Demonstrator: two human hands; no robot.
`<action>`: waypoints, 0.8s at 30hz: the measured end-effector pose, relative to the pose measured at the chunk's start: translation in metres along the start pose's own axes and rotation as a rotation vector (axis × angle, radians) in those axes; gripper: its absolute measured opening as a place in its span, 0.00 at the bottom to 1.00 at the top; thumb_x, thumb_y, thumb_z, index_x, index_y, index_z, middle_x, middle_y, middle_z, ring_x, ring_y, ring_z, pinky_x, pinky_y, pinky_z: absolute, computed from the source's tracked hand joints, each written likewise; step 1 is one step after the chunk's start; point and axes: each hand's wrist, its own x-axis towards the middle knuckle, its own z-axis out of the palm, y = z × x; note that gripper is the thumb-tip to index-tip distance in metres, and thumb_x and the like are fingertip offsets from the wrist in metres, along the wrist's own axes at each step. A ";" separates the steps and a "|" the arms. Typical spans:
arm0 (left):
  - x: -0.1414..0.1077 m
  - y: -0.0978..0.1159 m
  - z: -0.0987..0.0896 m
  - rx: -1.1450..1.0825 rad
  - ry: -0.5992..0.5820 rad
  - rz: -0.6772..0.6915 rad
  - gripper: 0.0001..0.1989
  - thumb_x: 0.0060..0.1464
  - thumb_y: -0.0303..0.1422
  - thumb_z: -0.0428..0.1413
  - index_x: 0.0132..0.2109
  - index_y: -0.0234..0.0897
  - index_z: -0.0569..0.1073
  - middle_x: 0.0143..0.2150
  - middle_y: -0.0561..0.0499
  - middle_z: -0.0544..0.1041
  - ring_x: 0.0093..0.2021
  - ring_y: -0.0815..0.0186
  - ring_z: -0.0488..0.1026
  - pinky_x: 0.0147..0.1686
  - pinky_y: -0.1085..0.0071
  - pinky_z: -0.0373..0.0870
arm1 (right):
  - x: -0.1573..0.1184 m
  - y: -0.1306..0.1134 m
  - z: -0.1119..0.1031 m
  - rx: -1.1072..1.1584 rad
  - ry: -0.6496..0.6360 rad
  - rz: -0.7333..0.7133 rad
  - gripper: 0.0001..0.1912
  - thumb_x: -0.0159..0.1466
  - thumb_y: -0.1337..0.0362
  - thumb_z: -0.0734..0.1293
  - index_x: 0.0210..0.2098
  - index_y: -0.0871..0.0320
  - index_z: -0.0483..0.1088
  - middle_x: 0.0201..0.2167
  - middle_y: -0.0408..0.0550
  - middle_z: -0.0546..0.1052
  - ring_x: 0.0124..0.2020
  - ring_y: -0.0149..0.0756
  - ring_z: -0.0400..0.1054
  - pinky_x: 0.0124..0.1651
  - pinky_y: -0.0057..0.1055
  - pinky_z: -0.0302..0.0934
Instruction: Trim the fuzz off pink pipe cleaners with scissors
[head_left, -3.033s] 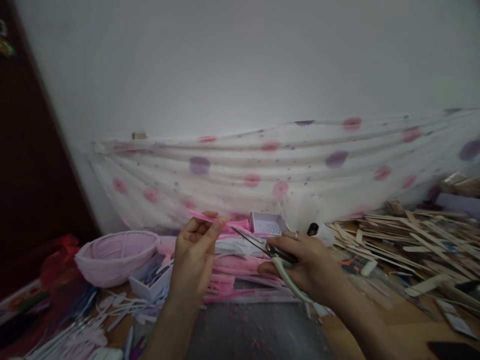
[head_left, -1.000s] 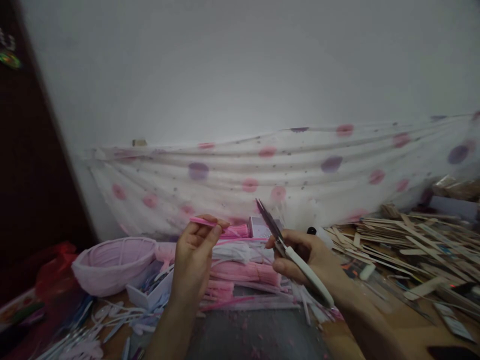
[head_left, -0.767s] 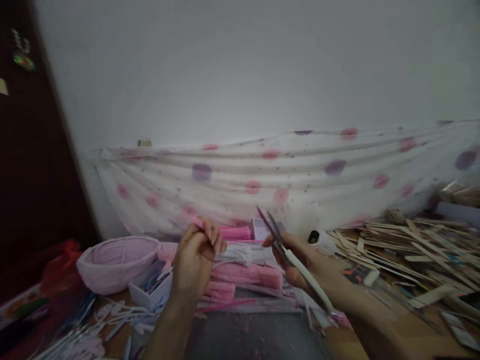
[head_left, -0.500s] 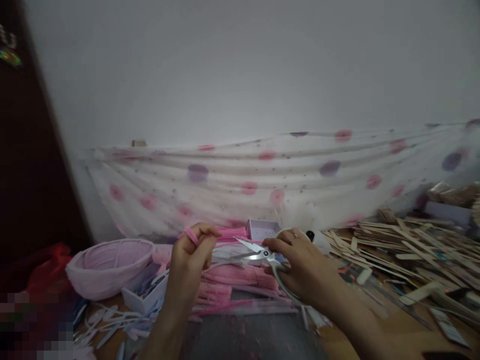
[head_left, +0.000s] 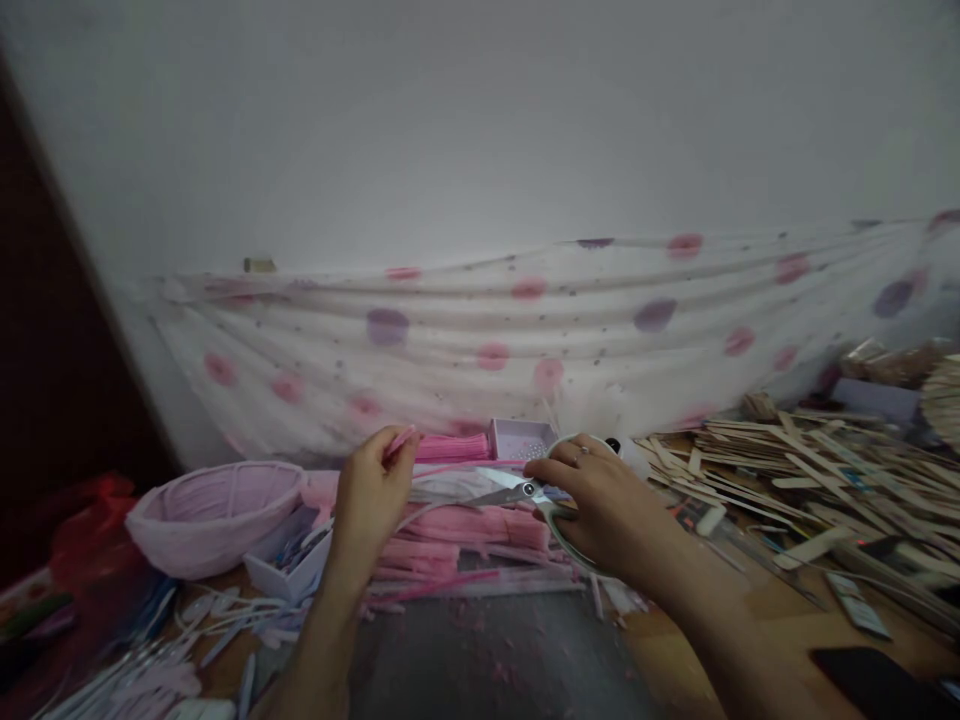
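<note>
"What can't I see?"
"Part of the pink strip point(head_left: 401, 440); the left hand point(head_left: 375, 487), left of the lavender box point(head_left: 517, 429), is closed round it."
"The right hand point(head_left: 598, 492)?"
"I see it gripping scissors point(head_left: 529, 490) in front of that box, handles partly covered."

We station the bare left hand point(head_left: 375, 492) at about 7 o'clock, its fingers curled into a loose fist; the bare left forearm point(head_left: 324, 628) points toward 1 o'clock. We station the bare right hand point(head_left: 600, 490) between 4 and 5 o'clock, back upward, fingers bent, index fingertip toward 9 o'clock; the bare right forearm point(head_left: 701, 605) points between 10 and 11.
</note>
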 end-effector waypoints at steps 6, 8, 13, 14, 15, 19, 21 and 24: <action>-0.015 0.017 0.020 -0.183 -0.154 -0.110 0.15 0.50 0.45 0.56 0.37 0.37 0.75 0.21 0.58 0.59 0.24 0.69 0.57 0.25 0.74 0.53 | -0.001 0.005 -0.004 0.065 0.033 -0.005 0.15 0.57 0.72 0.67 0.44 0.56 0.72 0.36 0.49 0.74 0.41 0.43 0.63 0.44 0.38 0.58; -0.017 0.019 0.024 -0.200 -0.212 -0.136 0.15 0.48 0.45 0.58 0.33 0.36 0.74 0.22 0.59 0.58 0.24 0.70 0.56 0.26 0.74 0.52 | -0.001 0.005 -0.006 0.071 0.053 -0.058 0.17 0.56 0.74 0.66 0.44 0.56 0.72 0.36 0.48 0.74 0.41 0.42 0.62 0.45 0.38 0.58; -0.014 0.019 0.021 -0.331 -0.417 -0.190 0.17 0.46 0.44 0.59 0.21 0.34 0.71 0.19 0.58 0.59 0.22 0.72 0.53 0.23 0.74 0.49 | -0.001 0.005 -0.008 0.097 0.058 -0.109 0.19 0.54 0.77 0.65 0.45 0.56 0.72 0.35 0.48 0.74 0.41 0.42 0.62 0.45 0.38 0.58; -0.012 0.017 0.019 -0.343 -0.420 -0.205 0.16 0.46 0.43 0.59 0.22 0.34 0.72 0.18 0.58 0.60 0.21 0.73 0.52 0.23 0.74 0.49 | -0.001 0.005 -0.008 0.095 0.055 -0.106 0.19 0.54 0.77 0.65 0.44 0.56 0.72 0.36 0.48 0.74 0.42 0.42 0.62 0.46 0.38 0.58; -0.011 0.015 0.017 -0.356 -0.409 -0.220 0.15 0.45 0.43 0.59 0.23 0.35 0.73 0.17 0.59 0.59 0.20 0.73 0.51 0.22 0.74 0.48 | -0.001 0.005 -0.008 0.086 0.053 -0.100 0.19 0.54 0.77 0.65 0.44 0.56 0.72 0.36 0.48 0.74 0.42 0.42 0.62 0.46 0.38 0.58; -0.003 0.006 0.008 -0.385 -0.326 -0.256 0.15 0.45 0.44 0.57 0.25 0.35 0.74 0.16 0.60 0.56 0.19 0.73 0.51 0.21 0.74 0.49 | 0.000 0.009 -0.009 0.023 0.060 -0.064 0.16 0.55 0.74 0.67 0.42 0.56 0.72 0.35 0.48 0.75 0.41 0.42 0.63 0.45 0.37 0.57; -0.002 0.003 0.007 -0.379 -0.346 -0.247 0.14 0.42 0.43 0.61 0.24 0.34 0.75 0.19 0.57 0.65 0.22 0.72 0.59 0.25 0.74 0.55 | 0.000 0.011 -0.009 -0.006 0.070 -0.047 0.16 0.55 0.73 0.68 0.42 0.56 0.73 0.35 0.48 0.75 0.40 0.42 0.63 0.44 0.37 0.58; -0.005 0.005 0.008 -0.359 -0.399 -0.238 0.12 0.37 0.39 0.64 0.23 0.34 0.75 0.23 0.52 0.72 0.26 0.69 0.65 0.30 0.72 0.60 | 0.001 0.012 -0.008 -0.032 0.078 -0.042 0.15 0.55 0.73 0.68 0.42 0.56 0.73 0.35 0.48 0.75 0.39 0.42 0.63 0.44 0.37 0.57</action>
